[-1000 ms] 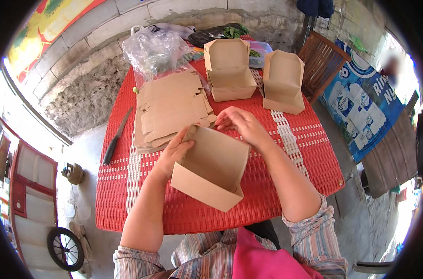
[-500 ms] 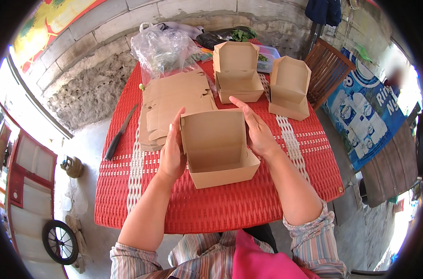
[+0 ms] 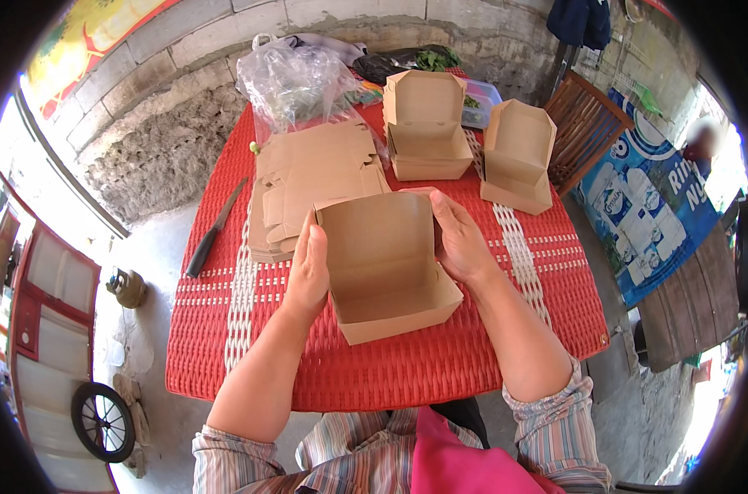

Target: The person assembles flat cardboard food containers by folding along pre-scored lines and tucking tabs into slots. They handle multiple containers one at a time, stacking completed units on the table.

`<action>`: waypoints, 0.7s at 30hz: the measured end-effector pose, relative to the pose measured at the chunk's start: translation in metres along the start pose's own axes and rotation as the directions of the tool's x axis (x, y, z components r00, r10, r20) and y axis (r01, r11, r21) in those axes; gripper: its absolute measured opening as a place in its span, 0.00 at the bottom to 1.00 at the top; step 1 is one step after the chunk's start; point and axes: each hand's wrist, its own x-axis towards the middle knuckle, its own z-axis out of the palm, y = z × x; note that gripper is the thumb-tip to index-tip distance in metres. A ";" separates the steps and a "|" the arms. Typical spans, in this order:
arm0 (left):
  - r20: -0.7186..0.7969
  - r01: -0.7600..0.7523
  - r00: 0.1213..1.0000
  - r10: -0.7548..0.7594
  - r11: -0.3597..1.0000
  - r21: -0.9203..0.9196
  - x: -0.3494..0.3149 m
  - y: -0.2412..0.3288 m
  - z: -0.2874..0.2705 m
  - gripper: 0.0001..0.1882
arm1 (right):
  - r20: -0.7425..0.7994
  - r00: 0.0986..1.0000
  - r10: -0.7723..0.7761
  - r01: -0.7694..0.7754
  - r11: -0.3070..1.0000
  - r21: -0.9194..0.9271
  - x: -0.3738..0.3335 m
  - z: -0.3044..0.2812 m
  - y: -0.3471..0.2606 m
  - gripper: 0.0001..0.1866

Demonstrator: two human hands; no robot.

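r hand (image 3: 463, 244): fingers lower vs b4; l hand (image 3: 308, 272) opp., grip clamped on box (image 3: 382, 243) sides.

The open box (image 3: 390, 267) at centre and flat cardboard stack (image 3: 308, 177) are plain brown. Red weave with white bands covers the tabletop (image 3: 374, 375). Sleeves (image 3: 555, 424) are multicoloured stripes; a lower-centre cloth (image 3: 456, 461) is bright pink; the knife handle (image 3: 199, 257) is black.

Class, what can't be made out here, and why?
Head view: some fingers of the right hand, behind the held cardboard box.
Head view: near right corner of flattened cardboard stack, behind that box.
Head view: exact contents of plastic bag, blurred by crumpled film.
Head view: top of dark blue cloth, cut off by upper edge.
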 end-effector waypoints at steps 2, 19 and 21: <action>-0.063 -0.113 0.989 0.130 0.969 0.218 0.004 0.010 0.009 0.26 | 0.008 1.000 0.004 -0.004 0.998 0.061 -0.001 0.001 -0.002 0.28; -0.143 -0.102 0.945 0.295 0.679 0.727 -0.002 0.002 0.022 0.19 | -0.161 0.967 -0.195 0.167 0.971 -0.172 -0.002 0.008 0.000 0.13; -0.176 -0.035 0.953 0.248 0.665 0.746 -0.004 0.000 0.022 0.21 | -0.187 0.961 -0.204 0.168 0.967 -0.189 -0.001 0.009 0.004 0.11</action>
